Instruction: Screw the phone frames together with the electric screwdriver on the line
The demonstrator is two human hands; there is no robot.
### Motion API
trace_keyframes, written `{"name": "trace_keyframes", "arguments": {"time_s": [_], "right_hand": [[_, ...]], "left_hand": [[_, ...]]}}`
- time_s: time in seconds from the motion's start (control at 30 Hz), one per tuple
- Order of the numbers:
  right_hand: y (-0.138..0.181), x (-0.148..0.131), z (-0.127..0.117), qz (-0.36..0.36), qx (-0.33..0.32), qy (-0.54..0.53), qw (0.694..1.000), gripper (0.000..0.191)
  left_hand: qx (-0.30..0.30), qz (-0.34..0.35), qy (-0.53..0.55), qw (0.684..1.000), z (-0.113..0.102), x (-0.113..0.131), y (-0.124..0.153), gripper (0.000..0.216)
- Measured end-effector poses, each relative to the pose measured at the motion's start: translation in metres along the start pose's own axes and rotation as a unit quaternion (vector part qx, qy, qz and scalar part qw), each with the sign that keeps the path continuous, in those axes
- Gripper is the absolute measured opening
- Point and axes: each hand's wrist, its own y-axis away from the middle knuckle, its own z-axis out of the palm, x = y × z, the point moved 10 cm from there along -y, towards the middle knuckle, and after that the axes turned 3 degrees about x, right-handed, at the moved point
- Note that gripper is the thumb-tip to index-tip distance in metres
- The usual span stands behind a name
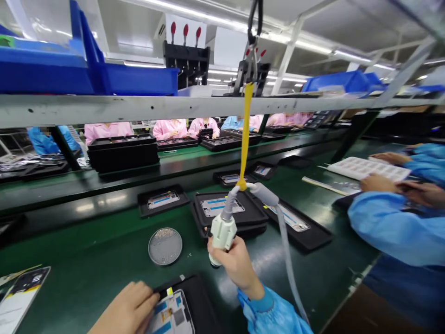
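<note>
My right hand (234, 260) is wrapped round a pale, corded electric screwdriver (222, 232), held roughly upright above the green bench. A yellow band (246, 134) suspends its grey cable from a hook overhead. The tool's tip is mostly hidden behind my fingers. At the bottom, my left hand (130, 306) has its bent fingers at the left edge of an opened phone or tablet (174, 317), which shows blue strips and a yellow tab. That device lies in a black tray (203, 301). Between and beyond my hands sits a round dish (165, 253) holding tiny metallic pieces.
Ahead are stacked black trays (255, 215) with similar devices, and a single tray (144, 208) to their left. A white device (22, 297) lies at far left. A co-worker's blue sleeve (399, 227) reaches in from the right. A metal shelf beam (132, 109) crosses above.
</note>
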Motion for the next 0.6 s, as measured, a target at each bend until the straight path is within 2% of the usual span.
{"name": "trace_keyframes", "arguments": {"time_s": [0.13, 0.23, 0.33, 0.47, 0.53, 0.6], "right_hand": [[-0.001, -0.002, -0.002, -0.003, 0.009, 0.005, 1.000, 0.020], [0.000, -0.004, -0.008, -0.003, 0.021, 0.005, 1.000, 0.021], [0.001, 0.000, -0.020, 0.008, 0.037, 0.011, 0.999, 0.022], [0.003, 0.014, -0.046, 0.026, 0.095, 0.054, 0.994, 0.031], [0.004, 0.017, -0.055, 0.026, 0.119, 0.066, 0.990, 0.037], [0.006, 0.018, -0.060, 0.023, 0.134, 0.086, 0.987, 0.041]], "left_hand": [[-0.005, -0.063, -0.050, 0.997, 0.009, -0.031, -0.001, 0.026], [-0.032, -0.062, -0.037, 0.997, 0.017, -0.033, 0.003, 0.023], [-0.066, -0.068, -0.007, 0.995, 0.013, -0.034, 0.016, 0.023], [-0.085, -0.127, 0.033, 0.988, -0.015, -0.050, 0.052, 0.026], [-0.074, -0.181, 0.035, 0.980, -0.036, -0.073, 0.074, 0.028], [-0.056, -0.239, 0.026, 0.969, -0.055, -0.107, 0.091, 0.032]]}}
